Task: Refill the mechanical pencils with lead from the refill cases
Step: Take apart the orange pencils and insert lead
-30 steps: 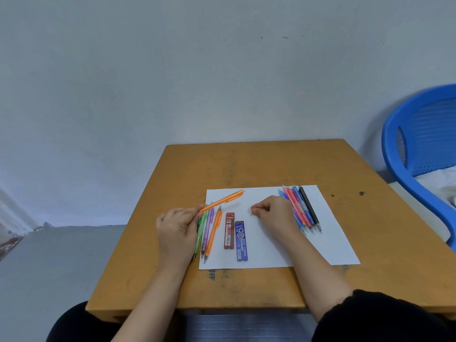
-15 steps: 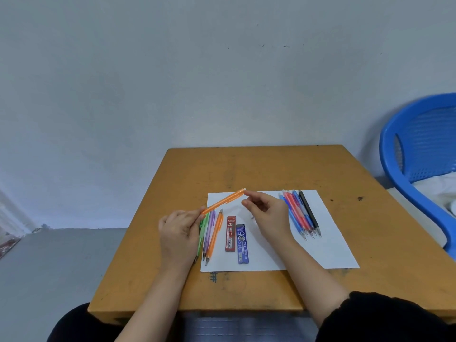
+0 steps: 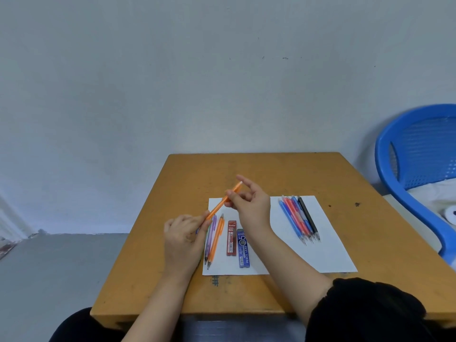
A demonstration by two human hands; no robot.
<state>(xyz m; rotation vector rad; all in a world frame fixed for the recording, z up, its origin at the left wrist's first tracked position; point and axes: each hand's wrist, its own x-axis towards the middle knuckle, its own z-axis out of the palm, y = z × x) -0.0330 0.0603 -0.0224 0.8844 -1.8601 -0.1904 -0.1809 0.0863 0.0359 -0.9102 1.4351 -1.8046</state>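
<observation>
My left hand (image 3: 183, 239) grips the orange pencil (image 3: 219, 205) low; my right hand (image 3: 250, 206) pinches it near its top, above the red refill case (image 3: 231, 238) and blue refill case (image 3: 243, 250) lying on the paper (image 3: 330, 248).

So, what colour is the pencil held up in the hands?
The pencil is orange; the head view shows it.

White sheet (image 3: 328, 253) on wooden table (image 3: 271, 169); blue chair (image 3: 381, 154) beside it (perhaps holding white cloth (image 3: 431, 193)).

soft even light, slightly blurry, wide-angle
</observation>
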